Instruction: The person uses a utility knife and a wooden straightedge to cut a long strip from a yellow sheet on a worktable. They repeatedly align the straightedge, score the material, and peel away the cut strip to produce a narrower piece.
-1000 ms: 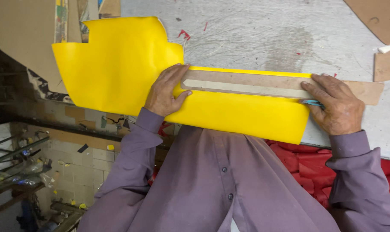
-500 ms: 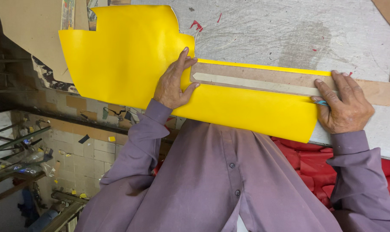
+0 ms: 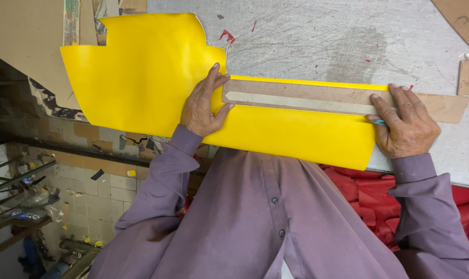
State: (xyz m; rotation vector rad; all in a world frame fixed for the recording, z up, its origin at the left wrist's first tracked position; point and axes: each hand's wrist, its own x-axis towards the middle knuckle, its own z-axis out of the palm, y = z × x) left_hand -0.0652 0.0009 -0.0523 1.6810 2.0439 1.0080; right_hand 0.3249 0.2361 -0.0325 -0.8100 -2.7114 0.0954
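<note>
Template (image 3: 343, 101) runs lengthwise between both hands over yellow sheet (image 3: 141, 77); left hand (image 3: 201, 106) presses flat, fingers released; right hand (image 3: 407, 126) pinches a small tool (image 3: 380, 123).

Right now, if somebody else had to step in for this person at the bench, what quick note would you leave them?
Left hand: flat on the yellow sheet, fingers pressing the left end of the long brown template.
Right hand: pressing the template's right end, with a small blue tool under the fingers; what kind of tool cannot be told.
Sheet: on the grey bench, its left part hanging past the edge. Template lies along its upper right strip.
Done: template laid and held in place.
Left: no line or cut along the template shows yet.
</note>
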